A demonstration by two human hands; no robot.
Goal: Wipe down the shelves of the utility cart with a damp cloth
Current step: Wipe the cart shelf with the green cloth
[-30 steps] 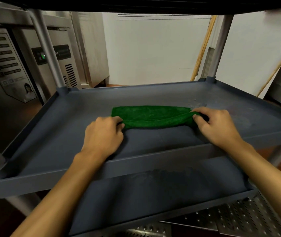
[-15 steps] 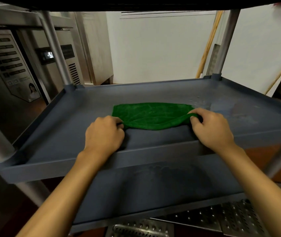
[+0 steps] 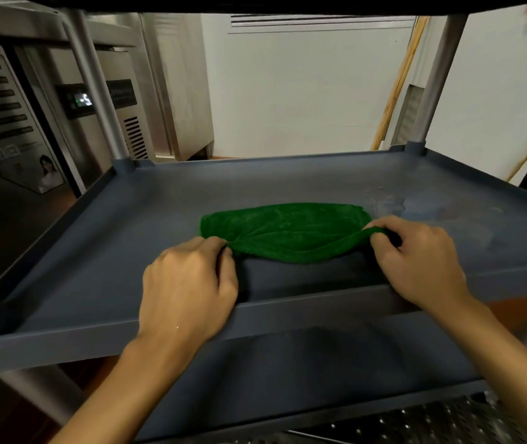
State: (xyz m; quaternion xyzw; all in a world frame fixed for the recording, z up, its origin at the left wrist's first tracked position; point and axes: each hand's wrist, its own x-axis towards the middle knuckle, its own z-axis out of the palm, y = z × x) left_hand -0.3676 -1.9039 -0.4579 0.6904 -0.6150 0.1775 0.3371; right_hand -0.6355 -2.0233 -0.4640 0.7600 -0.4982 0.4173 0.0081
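Left hand (image 3: 188, 283): pinches the near left corner of the green cloth (image 3: 288, 232), fingers curled over the fold. Right hand (image 3: 416, 261): pinches the near right corner likewise, holding that edge slightly off the surface.

Cloth: lies spread, apparently doubled over, across the middle of the middle shelf (image 3: 63, 341); near edge raised between both grips, far edge flat.

Pale smeared patch (image 3: 393, 203): sits just beyond the right hand, by the cloth's far right end; probably not yet wiped.

Lower shelf (image 3: 288, 379): shows beneath, dark, condition hard to tell.

Grey post (image 3: 92, 91) and top shelf underside (image 3: 255, 1): frame the work close overhead.

Risks, as judged:
- Cloth bunching or rolling under itself if dragged by the corners alone without downward pressure, leaving streaks.
- Smeared patch missed if strokes stay central.
- Corners under the raised rim skipped, a wide cloth tending to bridge them.
- Knuckles catching the shelf above on a far reach.
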